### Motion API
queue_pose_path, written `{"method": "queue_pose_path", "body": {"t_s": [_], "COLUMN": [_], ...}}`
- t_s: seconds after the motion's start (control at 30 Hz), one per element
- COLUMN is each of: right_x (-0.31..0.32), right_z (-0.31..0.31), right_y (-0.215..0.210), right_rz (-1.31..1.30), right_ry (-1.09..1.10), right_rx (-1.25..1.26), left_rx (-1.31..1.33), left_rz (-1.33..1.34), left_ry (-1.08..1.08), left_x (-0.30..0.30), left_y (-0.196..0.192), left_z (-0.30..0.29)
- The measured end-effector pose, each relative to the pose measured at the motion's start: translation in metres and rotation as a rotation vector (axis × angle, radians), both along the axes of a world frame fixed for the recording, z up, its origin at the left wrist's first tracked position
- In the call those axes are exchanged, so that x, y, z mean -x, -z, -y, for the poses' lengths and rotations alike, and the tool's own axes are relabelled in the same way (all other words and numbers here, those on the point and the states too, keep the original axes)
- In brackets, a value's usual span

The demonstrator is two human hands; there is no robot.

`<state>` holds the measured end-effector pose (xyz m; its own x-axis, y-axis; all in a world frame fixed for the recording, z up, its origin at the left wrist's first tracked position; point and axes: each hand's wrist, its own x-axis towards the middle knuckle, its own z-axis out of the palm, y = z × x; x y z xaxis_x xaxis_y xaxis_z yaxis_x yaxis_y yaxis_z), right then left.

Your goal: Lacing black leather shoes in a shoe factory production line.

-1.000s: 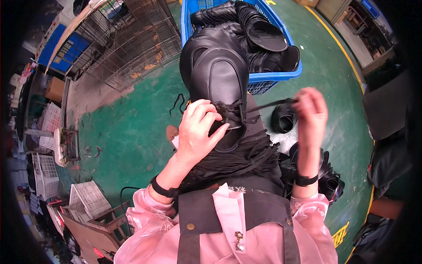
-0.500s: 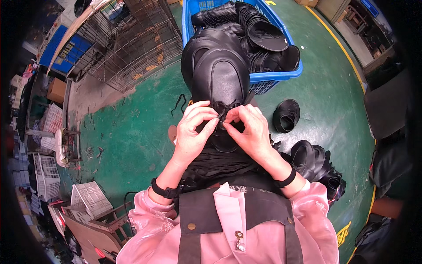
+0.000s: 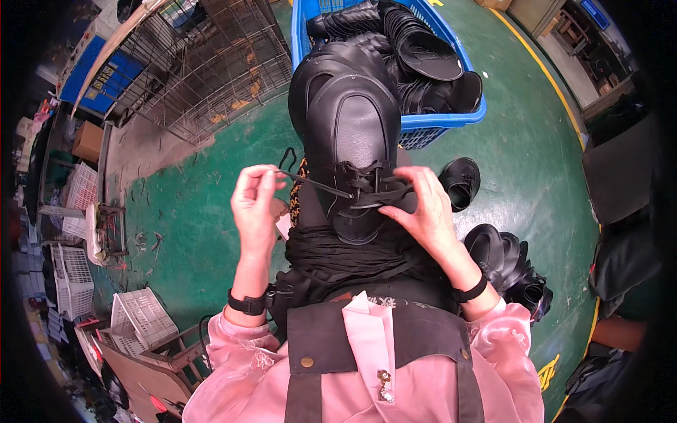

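A black leather shoe point(image 3: 363, 134) rests on my lap with its toe pointing away from me, its lacing and opening nearest me. My left hand point(image 3: 257, 204) is off to its left, thumb and fingers pinched on one end of a black shoelace point(image 3: 314, 182). That lace runs taut from the eyelets. Beside the shoe's right edge is my right hand point(image 3: 430, 211), thumb and fingers closed around strands of lace point(image 3: 395, 194). Its fingertips are partly hidden. More black shoes point(image 3: 305, 92) are stacked just beyond the laced one.
A blue crate point(image 3: 444, 120) full of black shoe parts stands ahead. On the green floor to my right are a single black shoe point(image 3: 460, 185) and a row of shoes point(image 3: 497, 257). White plastic baskets point(image 3: 144, 319) and a wire cage point(image 3: 204, 77) stand on the left.
My hands were together over the lacing and have now moved apart. The left has drawn a lace end out leftward; the right has shifted right. The lacing is now uncovered.
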<state>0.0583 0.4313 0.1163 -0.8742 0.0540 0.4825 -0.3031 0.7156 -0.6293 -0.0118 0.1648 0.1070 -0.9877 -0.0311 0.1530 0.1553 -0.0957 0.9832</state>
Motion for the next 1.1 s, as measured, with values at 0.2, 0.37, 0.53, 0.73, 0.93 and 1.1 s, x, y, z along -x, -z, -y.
{"method": "queue_pose_path", "body": {"t_s": [0.2, 0.37, 0.53, 0.73, 0.93, 1.1], "right_x": [-0.01, -0.008, 0.004, 0.023, 0.026, 0.021], "right_z": [-0.025, -0.042, -0.035, 0.003, 0.019, 0.01], "right_y": [0.01, -0.008, -0.02, -0.031, -0.025, -0.044], "right_rz": [0.292, 0.355, 0.44, 0.551, 0.536, 0.561], "right_ry": [-0.192, -0.304, -0.493, -0.725, -0.911, -0.785], "right_rx": [0.082, 0.667, 1.234, 1.292, 0.835, 0.891], "left_rx": [-0.107, -0.161, -0.215, -0.083, 0.184, 0.085], "left_rz": [0.018, -0.03, -0.093, -0.135, -0.197, -0.068], "left_ry": [-0.094, -0.149, -0.009, 0.461, 0.808, 0.629], "left_x": [0.004, 0.005, -0.002, -0.019, -0.019, -0.003], "left_y": [-0.001, -0.015, -0.06, -0.103, -0.121, -0.104], "left_z": [0.039, 0.053, 0.033, -0.008, -0.043, -0.042]}}
